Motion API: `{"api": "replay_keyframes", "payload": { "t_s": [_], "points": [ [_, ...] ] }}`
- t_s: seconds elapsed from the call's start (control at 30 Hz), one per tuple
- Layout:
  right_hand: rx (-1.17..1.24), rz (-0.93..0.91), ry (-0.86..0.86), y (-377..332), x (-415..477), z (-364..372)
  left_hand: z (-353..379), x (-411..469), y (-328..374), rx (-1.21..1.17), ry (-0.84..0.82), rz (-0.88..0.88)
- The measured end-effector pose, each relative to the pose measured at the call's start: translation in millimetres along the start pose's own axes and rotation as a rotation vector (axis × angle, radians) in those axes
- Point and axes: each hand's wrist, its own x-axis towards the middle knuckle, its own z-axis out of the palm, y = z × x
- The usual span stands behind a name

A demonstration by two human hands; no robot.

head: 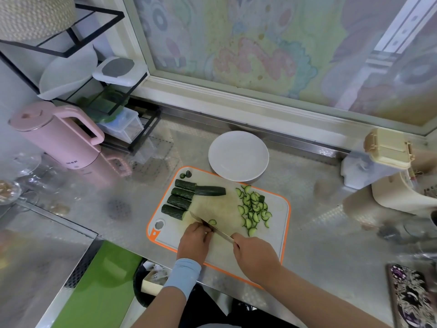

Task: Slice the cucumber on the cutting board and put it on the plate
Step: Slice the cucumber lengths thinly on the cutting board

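While the right hand [256,256] grips the knife [220,232] over the cutting board [227,209], the left hand [195,240] curls beside the blade, its hold hidden; cucumber slices [254,209] lie right.

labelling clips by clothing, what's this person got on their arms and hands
A light blue band wraps the left wrist, plain with no markings. The left hand and right hand are bare: no gloves, rings or watch show. The right arm has no sleeve.

bg | embossed steel table [319,233], round drain [119,209] at left | window [260,43] behind: frosted pastel film, white frame, soft daylight | black wire rack [132,138] far-left corner, pink kettle [59,136] beside it | green panel [101,292] below table edge
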Motion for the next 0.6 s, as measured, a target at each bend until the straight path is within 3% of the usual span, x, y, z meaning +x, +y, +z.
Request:
{"api": "replay_keyframes", "payload": {
  "t_s": [0.6],
  "points": [
    [-0.026,-0.005,-0.067,-10,20,6,3,-3,-4,0.010,0.027,0.002]
  ]
}}
